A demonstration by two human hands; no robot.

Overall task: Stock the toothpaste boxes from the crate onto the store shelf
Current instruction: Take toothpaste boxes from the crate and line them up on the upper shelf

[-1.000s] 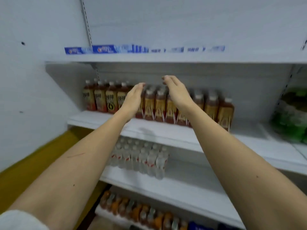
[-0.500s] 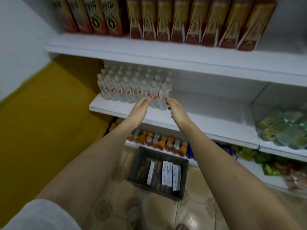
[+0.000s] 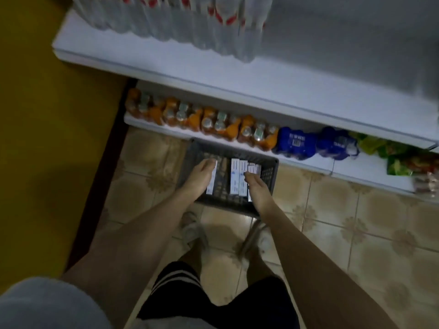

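Since the earlier frame we have dropped both hands from shelf height into the dark crate (image 3: 268, 176) on the floor. Left hand (image 3: 200, 178) lies flat over a lone toothpaste box (image 3: 212, 184); right hand (image 3: 257, 188) rests on the clustered boxes (image 3: 238, 179), fingers loose, neither gripping yet. Several remain unshelved.

Small shop aisle. White retail shelving (image 3: 213, 74) stocked in rows: shrink-wrapped clear water bottles (image 3: 180, 22), packs of orange drink bottles (image 3: 202, 122), blue multipacks (image 3: 297, 143), green snack bags (image 3: 389, 153). Dark plastic crate (image 3: 270, 172) with toothpaste boxes (image 3: 237, 179) sits on tiled floor (image 3: 356, 210).
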